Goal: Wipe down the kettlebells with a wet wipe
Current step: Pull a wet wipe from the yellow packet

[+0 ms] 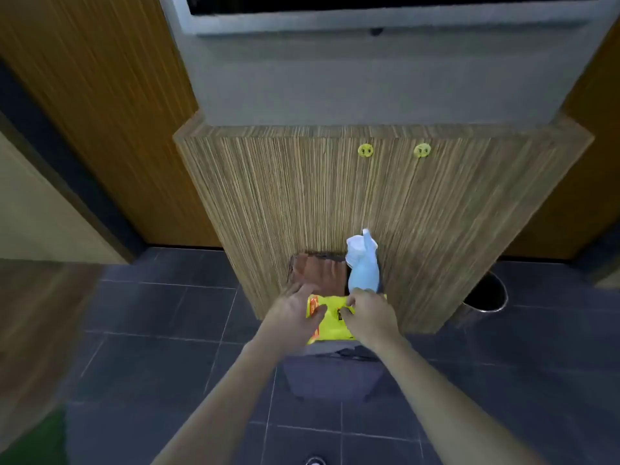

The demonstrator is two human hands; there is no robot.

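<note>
A yellow wet-wipe pack (330, 325) with a red-orange label lies on a low grey stool (330, 377) in front of a striped wooden cabinet. My left hand (295, 315) rests on the pack's left side, thumb across it. My right hand (367, 315) pinches at the top middle of the pack, around its flap. No kettlebell is in view.
A pale blue spray bottle (364, 266) stands just behind the pack, beside a brown folded cloth (318, 271). The striped wooden cabinet (369, 203) carries two yellow round stickers. A dark round bin (484, 293) stands on the grey tiled floor to the right.
</note>
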